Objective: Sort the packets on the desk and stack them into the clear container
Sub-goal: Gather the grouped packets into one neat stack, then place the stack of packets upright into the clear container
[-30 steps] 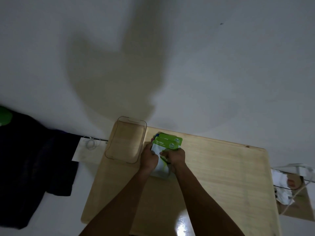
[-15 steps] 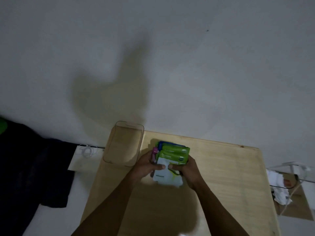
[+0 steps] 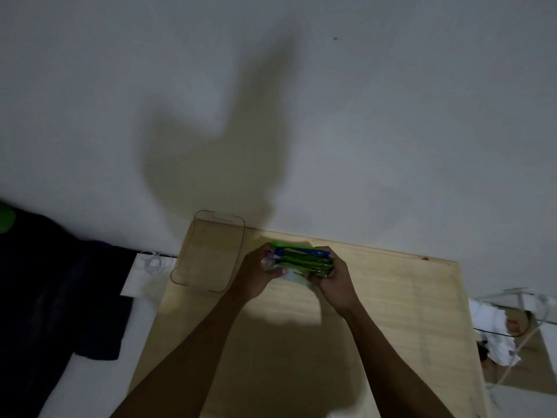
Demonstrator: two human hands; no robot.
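Note:
A bundle of packets (image 3: pixel 303 259), mostly green with a blue one on top and a pink edge at its left end, is held between both hands above the wooden desk (image 3: pixel 391 312). My left hand (image 3: pixel 256 274) grips the bundle's left end and my right hand (image 3: pixel 331 282) grips its right end. The packets are tipped so that their top edges face me. The clear container (image 3: pixel 188 257) stands at the desk's far left corner, just left of my left hand, and looks empty.
A white wall rises right behind the desk. Dark cloth (image 3: pixel 45 297) hangs to the left, next to a white cable (image 3: pixel 152 263) on a white ledge. White clutter and cables (image 3: pixel 497 330) lie off the desk's right edge.
The packets were pressed flat on the desk, then gathered and lifted into a tight bundle tipped edge-on. My right hand slid to the bundle's right end.

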